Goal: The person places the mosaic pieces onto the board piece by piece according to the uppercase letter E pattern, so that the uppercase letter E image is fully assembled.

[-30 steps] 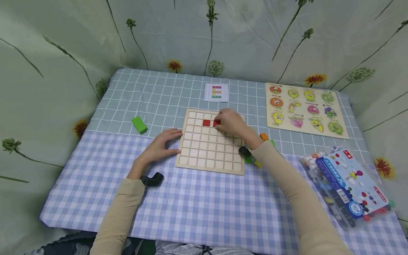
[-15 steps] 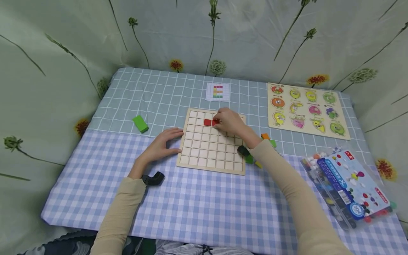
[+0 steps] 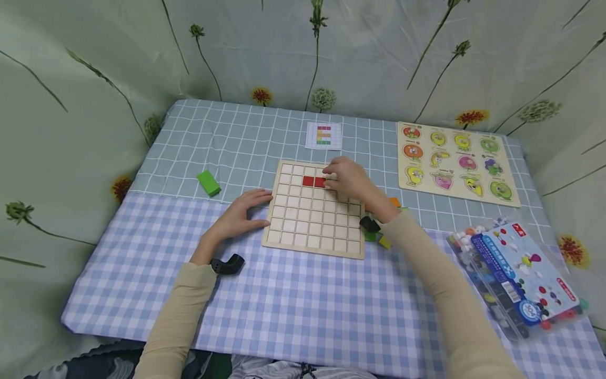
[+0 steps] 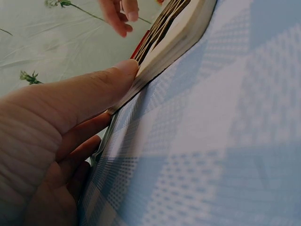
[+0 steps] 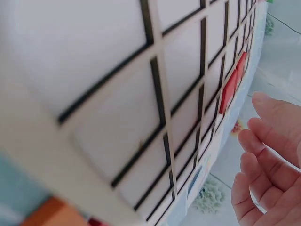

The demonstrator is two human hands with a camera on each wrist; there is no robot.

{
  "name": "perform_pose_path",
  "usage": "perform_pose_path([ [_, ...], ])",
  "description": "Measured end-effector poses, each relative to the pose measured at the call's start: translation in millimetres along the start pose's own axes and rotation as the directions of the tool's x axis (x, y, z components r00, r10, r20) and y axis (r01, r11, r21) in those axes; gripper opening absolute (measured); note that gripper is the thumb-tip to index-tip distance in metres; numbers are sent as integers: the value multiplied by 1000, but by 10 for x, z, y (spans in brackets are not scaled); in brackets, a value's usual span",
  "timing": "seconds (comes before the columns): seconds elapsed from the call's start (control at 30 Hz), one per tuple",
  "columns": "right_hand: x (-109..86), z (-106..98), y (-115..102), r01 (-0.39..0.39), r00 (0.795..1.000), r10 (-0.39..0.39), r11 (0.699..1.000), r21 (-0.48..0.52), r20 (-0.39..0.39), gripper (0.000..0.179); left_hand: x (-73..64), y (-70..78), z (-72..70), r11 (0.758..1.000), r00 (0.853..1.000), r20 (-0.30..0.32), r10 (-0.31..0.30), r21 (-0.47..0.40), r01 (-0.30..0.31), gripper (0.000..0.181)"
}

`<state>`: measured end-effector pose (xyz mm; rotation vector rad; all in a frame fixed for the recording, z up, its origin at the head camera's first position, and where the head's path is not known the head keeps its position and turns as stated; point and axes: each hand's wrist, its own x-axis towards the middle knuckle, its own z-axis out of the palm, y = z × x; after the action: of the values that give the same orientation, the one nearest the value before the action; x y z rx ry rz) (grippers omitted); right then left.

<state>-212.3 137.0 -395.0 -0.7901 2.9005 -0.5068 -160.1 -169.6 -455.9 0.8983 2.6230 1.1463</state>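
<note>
Hovering near red tiles (image 3: 308, 181), right hand (image 3: 352, 180) loosely curled, holding nothing, left hand (image 3: 238, 215) spread, touching grid board (image 3: 303, 215).

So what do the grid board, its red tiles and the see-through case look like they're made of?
Grid board: probably wood, pale and fairly matte, going by its tan rim and thin raised dividers.
Red tiles: painted wood or plastic; the even red shows no grain, so I can't tell.
Case: likely clear, glossy plastic, since coloured pieces show through.
</note>
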Motion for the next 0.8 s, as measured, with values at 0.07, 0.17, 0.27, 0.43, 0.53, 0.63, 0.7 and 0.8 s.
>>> perform_pose_path([
  [0.07,-37,-27,23,-1,1000,1,1000,10,-19,27,3,1,-3,1000,1000,3,-2,-2,2,63],
  [0.17,-105,-57,58,-13,999,14,1000,11,-33,26,-2,-2,-4,1000,1000,6,-1,5,1,63],
  [0.27,-174,-74,88,-27,999,28,1000,9,-41,26,-11,-4,-3,1000,1000,5,1,10,-1,63],
  [0.43,-271,-97,143,-47,998,48,999,7,-52,26,-15,0,1,1000,1000,4,-1,1,1,63],
  [0.53,-318,-106,178,-59,996,59,998,0,-61,27,-16,0,2,1000,1000,5,-7,-2,7,64],
  [0.63,-364,-110,219,-61,995,60,998,-7,-75,27,-20,0,3,1000,1000,7,-14,-5,14,64],
  [0.7,-397,-113,248,-62,995,61,998,-4,-84,27,-20,-4,5,1000,1000,8,-15,-6,15,64],
  [0.8,-443,-119,292,-62,994,62,998,-6,-91,27,-21,-11,6,1000,1000,9,-15,-4,15,64],
])
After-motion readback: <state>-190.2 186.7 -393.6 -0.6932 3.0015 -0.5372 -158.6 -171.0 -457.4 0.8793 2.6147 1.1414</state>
